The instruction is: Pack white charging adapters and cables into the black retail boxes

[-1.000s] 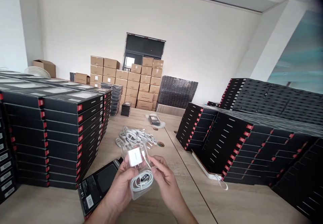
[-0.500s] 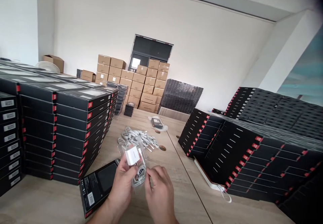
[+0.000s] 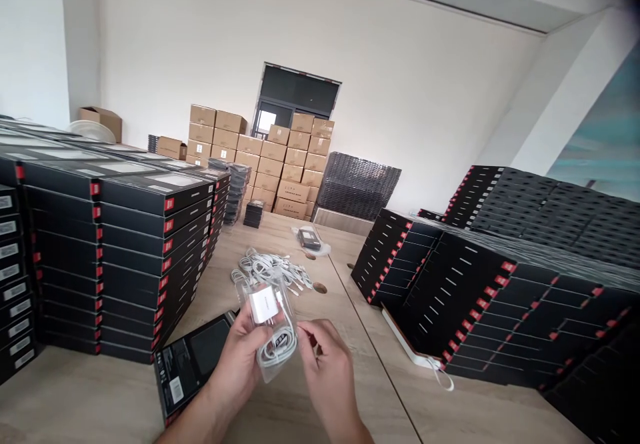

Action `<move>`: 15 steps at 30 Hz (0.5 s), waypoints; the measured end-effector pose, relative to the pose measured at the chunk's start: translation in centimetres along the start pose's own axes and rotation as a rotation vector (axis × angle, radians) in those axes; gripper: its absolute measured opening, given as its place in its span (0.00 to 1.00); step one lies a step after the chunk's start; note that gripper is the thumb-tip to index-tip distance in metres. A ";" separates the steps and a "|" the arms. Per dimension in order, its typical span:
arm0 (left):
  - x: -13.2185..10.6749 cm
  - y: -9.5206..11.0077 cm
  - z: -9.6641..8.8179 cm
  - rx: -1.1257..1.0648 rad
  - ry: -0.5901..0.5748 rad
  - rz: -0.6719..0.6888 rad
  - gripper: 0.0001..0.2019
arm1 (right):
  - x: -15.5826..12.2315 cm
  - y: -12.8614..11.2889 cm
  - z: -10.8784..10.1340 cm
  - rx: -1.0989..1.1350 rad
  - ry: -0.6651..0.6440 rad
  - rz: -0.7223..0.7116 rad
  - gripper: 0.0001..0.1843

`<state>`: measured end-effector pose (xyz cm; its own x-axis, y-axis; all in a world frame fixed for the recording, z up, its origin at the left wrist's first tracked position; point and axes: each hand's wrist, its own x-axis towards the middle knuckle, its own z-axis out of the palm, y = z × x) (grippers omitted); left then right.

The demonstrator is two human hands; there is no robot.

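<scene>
A clear plastic blister tray (image 3: pixel 289 297) is held up in my left hand (image 3: pixel 243 351), whose fingers and thumb are closed around its left side. Inside it sit a white charger plug (image 3: pixel 264 305) and a coiled white cable (image 3: pixel 277 352) with a dark label. My right hand (image 3: pixel 327 364) is by the tray's right edge, thumb and index finger pinched; whatever is between the fingertips is too small to make out. Under my left forearm lies a flat black box (image 3: pixel 195 357) with a barcode label. Behind the tray is a pile of loose white cables (image 3: pixel 280 269).
Tall stacks of black boxes with red tabs stand at left (image 3: pixel 130 257) and right (image 3: pixel 450 291) on the wooden table (image 3: pixel 360 391). A wrapped dark packet (image 3: pixel 309 238) lies farther back. Brown cartons (image 3: pixel 273 157) are piled by the wall. A white strap (image 3: pixel 444 381) hangs off a white-edged item.
My right hand has drawn slightly right, off the tray's lower coil area. More of the coiled cable shows in the tray. The view has shifted slightly.
</scene>
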<state>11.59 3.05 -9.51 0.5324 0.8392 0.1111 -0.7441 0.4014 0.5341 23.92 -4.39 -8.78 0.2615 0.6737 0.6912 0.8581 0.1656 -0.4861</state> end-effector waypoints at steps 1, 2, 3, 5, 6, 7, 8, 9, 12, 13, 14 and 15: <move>-0.1 -0.1 0.1 0.003 -0.002 -0.007 0.37 | 0.1 0.1 -0.1 0.042 0.006 0.017 0.11; -0.2 -0.2 0.2 0.010 -0.002 -0.012 0.37 | 0.1 0.1 -0.2 0.072 0.008 0.027 0.11; -0.3 -0.3 0.3 0.020 0.000 -0.013 0.37 | 0.2 0.1 -0.1 0.095 0.008 0.036 0.11; -0.4 -0.5 0.4 0.041 -0.001 -0.009 0.35 | 0.3 0.1 0.1 0.144 0.012 0.074 0.10; -0.4 -0.5 0.4 0.051 -0.002 -0.006 0.33 | 0.3 0.2 0.3 0.170 0.016 0.103 0.10; -0.4 -0.6 0.3 0.060 -0.004 -0.001 0.31 | 0.4 0.3 0.4 0.197 0.023 0.135 0.10; -0.4 -0.7 0.3 0.065 -0.004 0.006 0.30 | 0.3 0.4 0.7 0.224 0.031 0.165 0.10; -0.4 -0.8 0.3 0.065 -0.004 0.013 0.29 | 0.3 0.5 0.9 0.250 0.037 0.189 0.09; -0.6 -1.0 0.3 0.035 0.004 0.001 0.28 | 0.0 0.7 1.8 0.274 0.056 0.204 0.08; -0.7 -1.0 0.3 0.017 0.009 -0.017 0.27 | -0.1 0.7 2.1 0.251 0.071 0.191 0.07; -0.7 -1.0 0.4 0.003 0.015 -0.035 0.25 | -0.2 0.6 2.4 0.212 0.090 0.171 0.07; -0.8 -0.9 0.4 -0.005 0.022 -0.047 0.24 | -0.3 0.5 2.6 0.163 0.105 0.146 0.06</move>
<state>12.02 1.88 -9.71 0.5578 0.8272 0.0679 -0.7207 0.4422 0.5339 23.07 -2.61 -10.62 0.4293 0.6217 0.6552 0.7273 0.1922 -0.6589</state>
